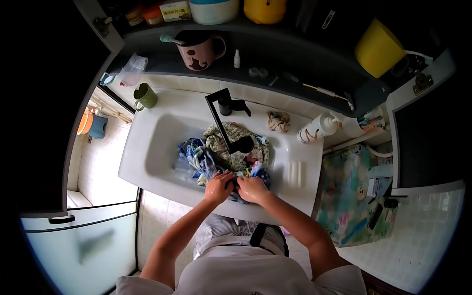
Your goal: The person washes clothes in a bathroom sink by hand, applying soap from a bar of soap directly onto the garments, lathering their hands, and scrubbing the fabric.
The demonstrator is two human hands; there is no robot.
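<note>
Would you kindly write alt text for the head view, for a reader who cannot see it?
A person's left hand and right hand are on bunched patterned cloths in a white sink. A black faucet extends over the pile; a green mug and a pump bottle stand toward the sink's back corners.

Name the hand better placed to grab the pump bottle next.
Probably the right hand: it is nearer the pump bottle, which stands toward the right end of the sink. The left hand is farther off; both touch laundry.
</note>
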